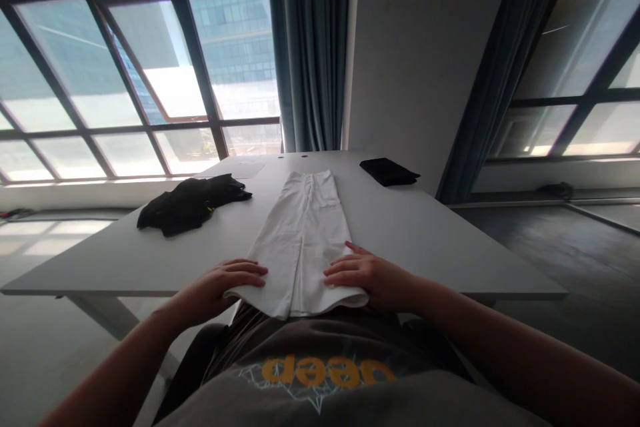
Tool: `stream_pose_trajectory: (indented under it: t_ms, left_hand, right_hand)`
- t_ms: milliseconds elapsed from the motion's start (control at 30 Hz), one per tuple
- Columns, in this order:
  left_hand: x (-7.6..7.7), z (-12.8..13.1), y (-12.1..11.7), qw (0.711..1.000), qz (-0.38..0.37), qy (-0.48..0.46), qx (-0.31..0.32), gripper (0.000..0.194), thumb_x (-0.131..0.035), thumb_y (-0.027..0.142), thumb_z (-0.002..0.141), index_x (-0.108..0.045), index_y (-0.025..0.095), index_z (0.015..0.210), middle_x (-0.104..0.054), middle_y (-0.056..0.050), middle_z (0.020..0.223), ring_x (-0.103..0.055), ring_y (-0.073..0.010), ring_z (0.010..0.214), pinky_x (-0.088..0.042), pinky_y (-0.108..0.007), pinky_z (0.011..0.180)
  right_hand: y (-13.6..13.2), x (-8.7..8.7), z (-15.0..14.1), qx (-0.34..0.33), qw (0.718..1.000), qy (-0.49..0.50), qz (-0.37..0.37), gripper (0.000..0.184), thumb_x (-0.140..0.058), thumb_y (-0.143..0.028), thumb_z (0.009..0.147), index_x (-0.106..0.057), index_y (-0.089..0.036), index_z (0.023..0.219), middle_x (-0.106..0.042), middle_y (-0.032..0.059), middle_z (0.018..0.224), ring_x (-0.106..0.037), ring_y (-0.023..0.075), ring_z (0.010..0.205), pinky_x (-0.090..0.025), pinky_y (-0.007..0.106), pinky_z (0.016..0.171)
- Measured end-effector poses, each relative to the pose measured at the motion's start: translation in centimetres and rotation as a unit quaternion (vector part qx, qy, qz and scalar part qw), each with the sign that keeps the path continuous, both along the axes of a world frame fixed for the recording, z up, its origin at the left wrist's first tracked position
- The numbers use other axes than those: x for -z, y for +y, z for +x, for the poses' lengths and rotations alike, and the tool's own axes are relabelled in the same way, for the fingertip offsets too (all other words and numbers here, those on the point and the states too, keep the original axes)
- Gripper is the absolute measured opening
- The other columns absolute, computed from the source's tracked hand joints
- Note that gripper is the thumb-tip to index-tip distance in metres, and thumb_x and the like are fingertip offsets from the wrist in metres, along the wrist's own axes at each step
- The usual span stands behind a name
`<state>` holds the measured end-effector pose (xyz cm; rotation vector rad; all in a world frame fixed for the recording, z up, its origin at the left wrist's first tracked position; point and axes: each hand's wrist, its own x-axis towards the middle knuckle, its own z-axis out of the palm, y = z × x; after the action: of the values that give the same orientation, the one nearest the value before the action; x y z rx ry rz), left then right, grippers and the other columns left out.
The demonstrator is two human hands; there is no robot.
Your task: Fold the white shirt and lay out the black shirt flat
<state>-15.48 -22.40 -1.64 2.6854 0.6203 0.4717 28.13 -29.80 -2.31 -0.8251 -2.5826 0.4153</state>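
Your left hand (227, 283) and right hand (367, 273) press flat on the trousers (307, 233) — fingers slightly spread, gripping nothing — laid lengthwise on the table (415, 240), hems at its near edge.

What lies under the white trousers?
The white trousers lie on the table, their hems reaching past its near edge. The area they cover is hidden, so anything flat beneath cannot be ruled out.

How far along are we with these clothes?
One looks done: the black cloth on the table's far right, folded compactly. In hand: the white trousers, laid out lengthwise, the left hand and right hand at the leg ends. Apparently remaining: folding those up, plus the black garment lying rumpled on the left.
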Motion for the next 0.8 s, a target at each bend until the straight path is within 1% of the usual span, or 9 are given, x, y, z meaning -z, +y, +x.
stream_pose_trajectory:
  t_ms: [67,133,233,333,433,533,600,700,800]
  left_hand:
    - [-0.5,0.4,-0.2,1.000,-0.013,-0.022,0.015,0.032,-0.063,0.030,0.117,-0.083,0.025,0.140,-0.082,-0.013,0.142,-0.075,-0.0304,0.136,-0.054,-0.045,0.125]
    - [-1.8,1.0,-1.0,0.999,-0.027,-0.031,0.023,0.032,-0.058,0.032,0.121,-0.082,0.023,0.140,-0.085,-0.012,0.132,-0.082,-0.0263,0.118,-0.062,-0.035,0.108]
    - [-4.4,2.1,-2.5,0.997,-0.030,-0.038,0.057,0.031,-0.054,0.032,0.123,-0.081,0.019,0.132,-0.086,-0.008,0.104,-0.082,-0.0196,0.086,-0.061,-0.024,0.082]
    - [-6.7,3.5,-2.7,0.998,0.019,-0.054,0.040,0.032,-0.055,0.037,0.122,-0.080,0.018,0.118,-0.079,-0.004,0.087,-0.072,-0.0169,0.072,-0.055,-0.024,0.073]
    - [-7.4,5.2,-0.2,0.996,0.050,-0.072,-0.028,0.040,-0.057,0.047,0.118,-0.073,0.017,0.096,-0.066,0.000,0.073,-0.061,-0.0156,0.065,-0.048,-0.024,0.065]
    - [-6.6,7.1,4.8,0.992,0.061,-0.069,-0.091,0.039,-0.063,0.055,0.110,-0.075,0.017,0.108,-0.069,-0.001,0.078,-0.062,-0.0180,0.069,-0.046,-0.026,0.065]
    - [-5.4,8.4,8.6,0.989,0.061,-0.034,-0.130,0.039,-0.066,0.055,0.105,-0.077,0.019,0.113,-0.072,-0.001,0.080,-0.064,-0.0206,0.071,-0.045,-0.027,0.065]
    - [-3.0,9.6,13.1,0.985,0.051,0.038,-0.160,0.028,-0.066,0.044,0.098,-0.078,0.020,0.104,-0.078,-0.005,0.087,-0.068,-0.0231,0.074,-0.047,-0.030,0.067]
    - [-0.5,9.7,15.7,0.990,0.060,0.041,-0.118,0.024,-0.066,0.041,0.100,-0.078,0.021,0.100,-0.080,-0.007,0.098,-0.072,-0.0243,0.083,-0.054,-0.032,0.080]
  right_hand:
    - [-0.2,-0.7,0.4,-0.001,0.998,0.065,-0.016,0.037,-0.068,-0.029,0.110,-0.082,-0.022,0.144,-0.086,0.0136,0.134,-0.082,0.0262,0.124,-0.047,0.051,0.131]
    - [-1.0,-2.1,0.8,0.008,0.992,0.109,-0.066,0.030,-0.070,-0.035,0.111,-0.085,-0.017,0.131,-0.088,0.0109,0.114,-0.084,0.0213,0.100,-0.062,0.032,0.098]
    - [-2.5,-4.5,1.6,0.006,0.985,0.128,-0.111,0.030,-0.076,-0.043,0.109,-0.085,-0.014,0.111,-0.084,0.0064,0.090,-0.075,0.0155,0.075,-0.055,0.023,0.072]
    - [-2.7,-6.3,2.8,0.043,0.976,0.158,-0.145,0.039,-0.079,-0.053,0.107,-0.083,-0.014,0.103,-0.079,0.0058,0.085,-0.069,0.0158,0.072,-0.054,0.025,0.069]
    - [-0.5,-7.0,3.9,0.111,0.951,0.225,-0.182,0.050,-0.086,-0.063,0.098,-0.082,-0.016,0.111,-0.079,0.0075,0.095,-0.073,0.0207,0.082,-0.058,0.030,0.074]
    - [3.8,-6.8,4.4,0.149,0.924,0.270,-0.225,0.059,-0.088,-0.066,0.093,-0.079,-0.017,0.124,-0.080,0.0092,0.107,-0.075,0.0244,0.095,-0.062,0.037,0.086]
    - [7.1,-6.2,4.4,0.180,0.920,0.242,-0.252,0.060,-0.090,-0.060,0.090,-0.077,-0.017,0.130,-0.080,0.0097,0.110,-0.075,0.0252,0.098,-0.062,0.038,0.090]
    - [11.1,-5.1,4.5,0.266,0.931,0.104,-0.228,0.061,-0.085,-0.040,0.089,-0.077,-0.016,0.145,-0.076,0.0049,0.096,-0.069,0.0211,0.082,-0.058,0.033,0.081]
    - [13.5,-3.8,5.0,0.270,0.940,-0.011,-0.209,0.050,-0.079,-0.025,0.089,-0.083,-0.014,0.137,-0.081,0.0103,0.115,-0.074,0.0222,0.096,-0.057,0.031,0.092]
